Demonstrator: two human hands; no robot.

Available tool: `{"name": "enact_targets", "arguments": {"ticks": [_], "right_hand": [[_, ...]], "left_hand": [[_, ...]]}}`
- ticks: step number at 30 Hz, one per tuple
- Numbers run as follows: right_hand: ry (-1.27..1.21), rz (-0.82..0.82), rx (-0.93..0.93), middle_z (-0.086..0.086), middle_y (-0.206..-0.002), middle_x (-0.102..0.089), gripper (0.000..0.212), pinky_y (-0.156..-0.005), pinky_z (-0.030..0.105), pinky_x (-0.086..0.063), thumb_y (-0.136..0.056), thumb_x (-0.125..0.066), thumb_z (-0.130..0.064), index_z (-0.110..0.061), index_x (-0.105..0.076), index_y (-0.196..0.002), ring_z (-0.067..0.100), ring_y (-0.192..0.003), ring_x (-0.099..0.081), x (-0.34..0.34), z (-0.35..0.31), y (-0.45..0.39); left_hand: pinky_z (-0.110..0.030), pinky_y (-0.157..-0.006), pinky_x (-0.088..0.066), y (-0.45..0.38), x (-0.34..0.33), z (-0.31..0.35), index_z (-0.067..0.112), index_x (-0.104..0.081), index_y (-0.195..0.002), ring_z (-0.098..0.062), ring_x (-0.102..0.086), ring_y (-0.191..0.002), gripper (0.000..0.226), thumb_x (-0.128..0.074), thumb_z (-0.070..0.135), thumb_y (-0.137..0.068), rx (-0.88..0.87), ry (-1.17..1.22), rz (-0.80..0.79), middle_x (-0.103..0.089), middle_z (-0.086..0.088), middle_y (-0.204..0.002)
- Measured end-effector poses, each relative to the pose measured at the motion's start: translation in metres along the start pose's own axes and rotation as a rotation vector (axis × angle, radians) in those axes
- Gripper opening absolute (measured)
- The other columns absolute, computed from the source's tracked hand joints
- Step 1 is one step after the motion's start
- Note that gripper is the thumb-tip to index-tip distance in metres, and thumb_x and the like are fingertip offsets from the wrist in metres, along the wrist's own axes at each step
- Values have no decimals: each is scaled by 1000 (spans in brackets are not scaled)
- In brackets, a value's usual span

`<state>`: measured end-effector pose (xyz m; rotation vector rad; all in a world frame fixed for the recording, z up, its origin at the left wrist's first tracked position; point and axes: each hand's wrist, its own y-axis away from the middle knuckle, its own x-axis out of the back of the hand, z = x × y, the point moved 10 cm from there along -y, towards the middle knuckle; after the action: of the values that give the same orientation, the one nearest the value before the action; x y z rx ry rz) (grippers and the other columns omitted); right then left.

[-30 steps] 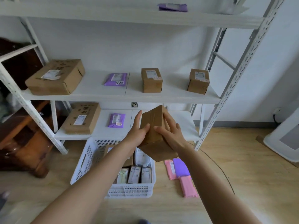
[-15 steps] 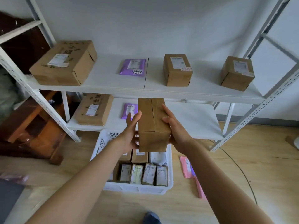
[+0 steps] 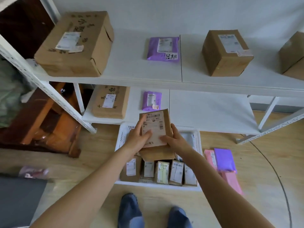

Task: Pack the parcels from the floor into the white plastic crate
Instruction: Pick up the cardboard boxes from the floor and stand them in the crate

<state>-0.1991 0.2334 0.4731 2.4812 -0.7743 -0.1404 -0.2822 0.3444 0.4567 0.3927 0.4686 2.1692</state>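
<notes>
R-edge box cut off; crate part-hidden.

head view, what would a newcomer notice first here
Both hands, left hand and right hand, grip a brown labelled box above the white crate, where small parcels stand in a row. Pink and purple mailers lie on the floor right of it.
</notes>
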Motion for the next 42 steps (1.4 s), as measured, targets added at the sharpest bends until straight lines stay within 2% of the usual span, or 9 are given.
{"name": "enact_targets", "arguments": {"ticks": [3,7,12,18,25,30,34,37,42], "right_hand": [[-68,-64,-21,-6,-118,-53,67,-71,16,-48,-92,-48,-6,-48,-15,-133,11,-101,-55,-42,16,-27],[-116,-54,-47,-7,-130,-48,63,-67,8,-49,-94,-46,-6,-38,-23,-142,4,-105,-53,-69,44,-69],[-155,-2,-155,-23,-105,-53,59,-57,5,-46,-92,-50,-7,-33,-30,-141,-4,-91,-54,-76,111,-113],[-86,57,-262,-29,-100,-54,58,-78,21,-50,-92,-46,-7,-33,-31,-141,-1,-92,-56,-78,216,-152],[21,43,-409,-6,-111,-61,56,-93,37,-50,-90,-41,-12,-33,-33,-141,16,-103,-59,-86,342,-183],[172,95,-465,-6,-101,-57,58,-79,31,-50,-89,-41,-17,-33,-28,-143,16,-90,-58,-74,407,-224],[395,73,-478,9,-119,-50,51,-80,37,-52,-88,-37,-16,-26,-35,-138,22,-84,-58,-74,445,-257],[592,91,-469,14,-125,-36,40,-76,32,-46,-88,-36,-11,-14,-42,-128,28,-89,-54,-75,465,-272],[951,78,-367,11,-125,-41,44,-88,31,-37,-85,-37,1,-12,-42,-127,28,-113,-40,-77,482,-289]], "left_hand": [[-22,-80,-52,-24,31,-31,48,-33,-137,-3,-57,-99,55,-53,22,-94,103,-60,-69,-52,10,-121],[-15,-75,-48,-57,70,-67,46,-37,-136,8,-53,-91,57,-58,19,-91,163,-98,-82,-50,17,-117],[-3,-53,-42,-95,83,-129,62,-43,-115,11,-52,-87,51,-62,22,-88,251,-152,-163,-47,19,-119],[-26,-95,-39,-136,64,-234,61,-46,-116,-5,-44,-113,48,-63,27,-87,348,-185,-224,-42,19,-129],[-18,-61,-47,-160,24,-369,45,-43,-129,-7,-63,-89,46,-56,21,-92,507,-176,-280,-61,8,-110],[-26,-76,-47,-199,3,-445,44,-44,-130,-11,-58,-97,45,-55,23,-92,514,-168,-232,-57,8,-112],[-27,-93,-40,-229,-10,-495,42,-46,-130,-14,-48,-111,42,-54,25,-92,487,-188,-229,-45,2,-136],[-21,-86,-39,-241,-15,-523,44,-46,-129,-9,-48,-110,43,-55,24,-92,470,-163,-213,-44,6,-138],[-7,-50,-45,-260,-22,-549,49,-41,-114,5,-49,-81,53,-61,9,-86,355,-319,-214,-47,16,-113]]}}
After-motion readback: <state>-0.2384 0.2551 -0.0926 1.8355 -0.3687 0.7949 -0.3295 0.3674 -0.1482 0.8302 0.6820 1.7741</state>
